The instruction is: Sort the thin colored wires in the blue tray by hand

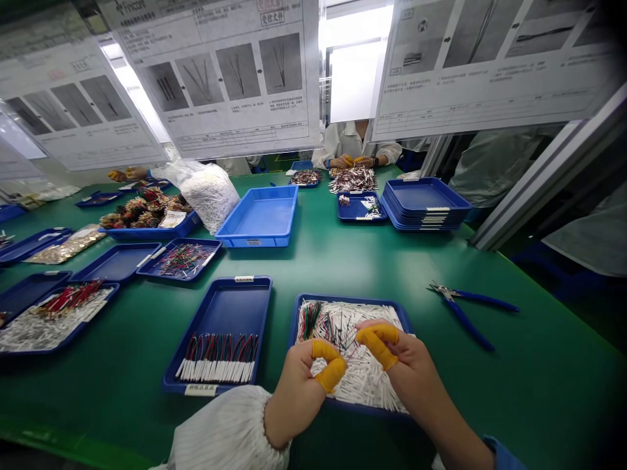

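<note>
My left hand (313,378), with yellow covers on thumb and forefinger, is pinched over a tray of white sleeves (367,385). Close on its right, my right hand (392,349) is also pinched, its fingertips covered in yellow. Thin dark wires seem to run between the fingertips, too small to make out well. Red, green and black wires (309,318) lie at the tray's back left. Left of my hands, a blue tray (235,303) holds a row of wires with white sleeves (215,371).
Blue-handled pliers (465,307) lie open at the right. Farther back are a light blue bin (259,215), stacked blue trays (426,202) and a bag of white pieces (208,192). A person (355,147) works across the green table (343,261). Printed sheets (220,78) hang above.
</note>
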`<state>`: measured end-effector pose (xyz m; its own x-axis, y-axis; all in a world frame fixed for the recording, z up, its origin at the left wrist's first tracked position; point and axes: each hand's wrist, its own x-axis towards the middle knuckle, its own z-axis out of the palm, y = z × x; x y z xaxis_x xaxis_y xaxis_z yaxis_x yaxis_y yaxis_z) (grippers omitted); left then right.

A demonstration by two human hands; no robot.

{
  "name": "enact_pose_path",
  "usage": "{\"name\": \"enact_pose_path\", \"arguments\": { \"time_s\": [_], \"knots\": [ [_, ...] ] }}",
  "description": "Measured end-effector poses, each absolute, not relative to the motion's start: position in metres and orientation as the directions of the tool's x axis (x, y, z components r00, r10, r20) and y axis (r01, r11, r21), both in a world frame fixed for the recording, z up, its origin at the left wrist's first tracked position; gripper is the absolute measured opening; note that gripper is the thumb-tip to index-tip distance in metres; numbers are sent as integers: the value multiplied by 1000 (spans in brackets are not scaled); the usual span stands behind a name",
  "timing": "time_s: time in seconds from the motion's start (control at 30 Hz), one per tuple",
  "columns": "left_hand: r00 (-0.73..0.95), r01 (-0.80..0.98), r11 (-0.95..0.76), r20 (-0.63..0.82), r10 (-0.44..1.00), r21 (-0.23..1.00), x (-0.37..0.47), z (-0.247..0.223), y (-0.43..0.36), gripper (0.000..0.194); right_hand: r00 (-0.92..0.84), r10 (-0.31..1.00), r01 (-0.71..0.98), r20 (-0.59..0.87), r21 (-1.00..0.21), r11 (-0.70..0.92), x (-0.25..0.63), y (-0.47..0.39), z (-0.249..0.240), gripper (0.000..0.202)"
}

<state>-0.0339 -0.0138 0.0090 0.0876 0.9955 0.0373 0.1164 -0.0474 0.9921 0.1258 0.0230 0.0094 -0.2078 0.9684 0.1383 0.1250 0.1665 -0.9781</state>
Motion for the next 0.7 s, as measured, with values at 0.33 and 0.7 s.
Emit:
{"name": "enact_pose_path", "arguments": {
  "time_s": [0.33, 0.7],
  "knots": [
    [211, -3, -14, 14, 977, 1000, -32, 14, -16, 12, -145, 972, 58, 184, -979, 194, 129, 23, 10, 13],
    [241, 146, -78, 41, 970, 986, -27, 6, -18, 14, -287, 947, 116, 145, -976, 185, 128, 24, 9, 12]
  ]
}}
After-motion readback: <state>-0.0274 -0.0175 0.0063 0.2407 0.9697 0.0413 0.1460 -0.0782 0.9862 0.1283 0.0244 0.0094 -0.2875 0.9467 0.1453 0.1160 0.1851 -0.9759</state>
